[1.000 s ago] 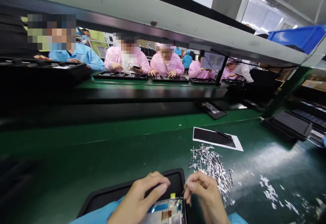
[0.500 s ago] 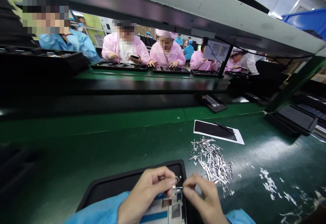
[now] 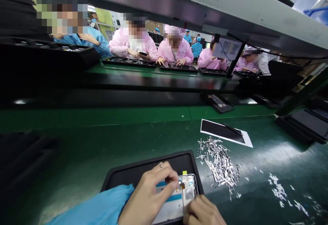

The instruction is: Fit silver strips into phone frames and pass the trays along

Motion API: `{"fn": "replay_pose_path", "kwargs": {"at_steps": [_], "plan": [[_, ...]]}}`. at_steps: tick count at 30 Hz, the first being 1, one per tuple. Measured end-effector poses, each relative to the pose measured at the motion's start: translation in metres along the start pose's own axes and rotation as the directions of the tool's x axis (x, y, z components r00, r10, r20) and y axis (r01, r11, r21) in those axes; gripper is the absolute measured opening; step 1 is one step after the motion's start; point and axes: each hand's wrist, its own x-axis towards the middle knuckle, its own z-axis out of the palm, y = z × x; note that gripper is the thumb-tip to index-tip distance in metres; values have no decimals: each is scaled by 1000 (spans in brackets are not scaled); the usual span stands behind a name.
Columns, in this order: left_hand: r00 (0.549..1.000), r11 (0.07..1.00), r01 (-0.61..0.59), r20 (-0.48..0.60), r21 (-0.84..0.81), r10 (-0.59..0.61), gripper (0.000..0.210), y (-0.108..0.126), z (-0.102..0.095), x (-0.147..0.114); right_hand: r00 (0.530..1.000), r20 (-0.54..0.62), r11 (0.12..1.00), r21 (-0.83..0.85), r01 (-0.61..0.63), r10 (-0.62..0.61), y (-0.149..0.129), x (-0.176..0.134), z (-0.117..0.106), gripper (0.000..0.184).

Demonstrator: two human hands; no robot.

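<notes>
An opened phone or tablet (image 3: 189,195) lies in a black tray (image 3: 123,170), its silver inner frame, blue strips and small circuit parts exposed. A yellow tab (image 3: 185,172) sticks out at its top edge. My left hand (image 3: 151,192) is over the device's left side, thumb and forefinger closed together; whatever they pinch is too small to make out. At the device's lower right edge is my right hand (image 3: 203,211), its fingers curled in and pressed together. What lies under those fingertips is hidden. Beside the tray spreads a pile of thin silver-and-black strips (image 3: 220,163).
Small white bits (image 3: 278,189) lie scattered to the right. Tweezers (image 3: 233,128) rest on a white-edged black sheet (image 3: 217,131). A smaller tray (image 3: 217,102) holds another device. Dark trays (image 3: 304,124) stand right. A shelf (image 3: 179,10) crosses overhead; co-workers (image 3: 175,49) sit beyond.
My right hand has moved down along the device's right edge, away from my left hand. The small part between my fingertips no longer shows. The view has shifted slightly.
</notes>
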Motion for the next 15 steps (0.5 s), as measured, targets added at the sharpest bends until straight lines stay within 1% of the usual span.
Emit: {"fn": "replay_pose_path", "kwargs": {"at_steps": [1, 2, 3, 4, 5, 6, 8, 10, 12, 15], "plan": [[999, 999, -32, 6, 39, 32, 23, 0, 2, -2, 999, 42, 998, 64, -19, 16, 2, 7, -10, 41], [998, 995, -61, 14, 81, 60, 23, 0, 4, -4, 991, 107, 978, 184, -103, 84, 2, 13, -19, 36], [997, 989, -83, 23, 120, 80, 22, 0, 5, -6, 969, 172, 928, 299, -223, 177, 2, 19, -27, 32], [995, 983, -102, 32, 156, 98, 22, 0, 6, -8, 934, 234, 847, 403, -347, 271, 2, 23, -33, 28], [993, 976, -119, 42, 185, 113, 21, 0, 7, -10, 889, 288, 747, 484, -457, 357, 1, 27, -36, 25], [991, 969, -132, 52, 209, 124, 20, 0, 8, -12, 849, 321, 656, 538, -529, 420, -1, 29, -38, 23], [988, 957, -149, 72, 250, 135, 18, 0, 8, -13, 795, 351, 523, 610, -595, 495, -3, 30, -36, 22], [986, 945, -163, 84, 283, 146, 16, 0, 9, -14, 765, 366, 447, 647, -618, 530, -5, 31, -33, 22], [984, 935, -174, 83, 308, 156, 14, -1, 10, -14, 759, 376, 426, 656, -623, 531, -7, 31, -32, 22], [982, 928, -186, 92, 323, 165, 14, -3, 11, -14, 768, 388, 436, 653, -619, 509, -8, 32, -32, 21]]}}
